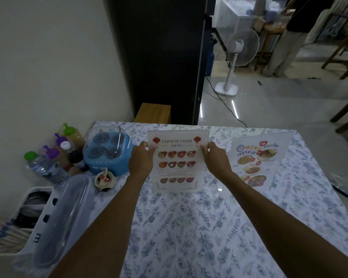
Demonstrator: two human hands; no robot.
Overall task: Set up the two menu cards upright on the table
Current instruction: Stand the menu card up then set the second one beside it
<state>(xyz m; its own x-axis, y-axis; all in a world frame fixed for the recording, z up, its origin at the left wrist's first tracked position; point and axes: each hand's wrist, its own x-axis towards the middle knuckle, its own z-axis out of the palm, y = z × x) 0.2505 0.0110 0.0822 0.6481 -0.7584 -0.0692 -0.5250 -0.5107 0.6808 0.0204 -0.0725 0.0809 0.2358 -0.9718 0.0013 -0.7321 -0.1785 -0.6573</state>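
Note:
The Chinese food menu card point(177, 163), white in a clear stand, stands upright at the middle of the floral-clothed table point(189, 227). My left hand point(142, 162) grips its left edge near the top and my right hand point(215, 160) grips its right edge. A second menu card point(257, 161) with Thai lettering and food pictures stands upright to the right, untouched.
On the left stand a blue condiment caddy point(107, 152), several sauce and water bottles point(54, 157), a small chili pot point(105, 180) and a clear-lidded white basket point(48, 217). Beyond the table are a wooden stool point(153, 113), a white fan point(235, 57) and a standing person point(285, 37).

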